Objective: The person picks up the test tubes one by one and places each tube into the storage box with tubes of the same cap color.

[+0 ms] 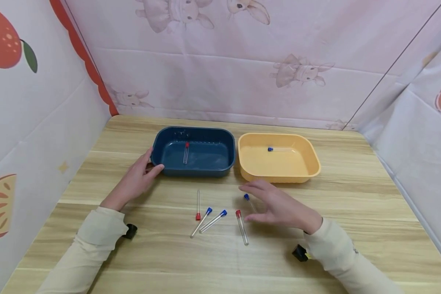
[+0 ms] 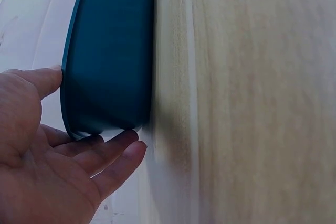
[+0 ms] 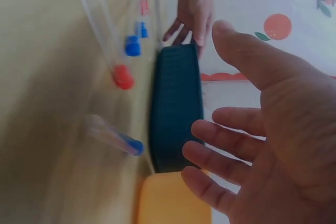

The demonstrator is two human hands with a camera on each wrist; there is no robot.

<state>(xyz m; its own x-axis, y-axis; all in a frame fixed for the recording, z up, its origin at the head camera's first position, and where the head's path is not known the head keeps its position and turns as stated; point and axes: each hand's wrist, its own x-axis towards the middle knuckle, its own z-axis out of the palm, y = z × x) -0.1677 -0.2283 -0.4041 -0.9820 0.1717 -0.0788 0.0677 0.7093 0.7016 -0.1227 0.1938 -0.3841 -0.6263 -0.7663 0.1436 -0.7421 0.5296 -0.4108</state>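
My left hand (image 1: pixel 134 179) rests at the left end of a dark blue basin (image 1: pixel 196 173), thumb and fingertips against its outside and rim. Held above the table, my right hand (image 1: pixel 279 206) has its fingers spread, with nothing between them. Beneath it lies a blue-capped test tube (image 1: pixel 247 197), partly covered by the hand in the head view. Just left of that hand is a red-capped test tube (image 1: pixel 242 229). In the right wrist view the blue-capped tube (image 3: pixel 118 137) appears apart from the fingers.
A yellow basin (image 1: pixel 279 179) beside the blue one holds a blue-capped tube (image 1: pixel 281 150). The blue basin contains a red-capped tube (image 1: pixel 185 154). Between my hands lie another red-capped tube (image 1: pixel 198 206) and two blue-capped tubes (image 1: pixel 201 222). Printed cloth walls (image 1: pixel 220 81) border the table.
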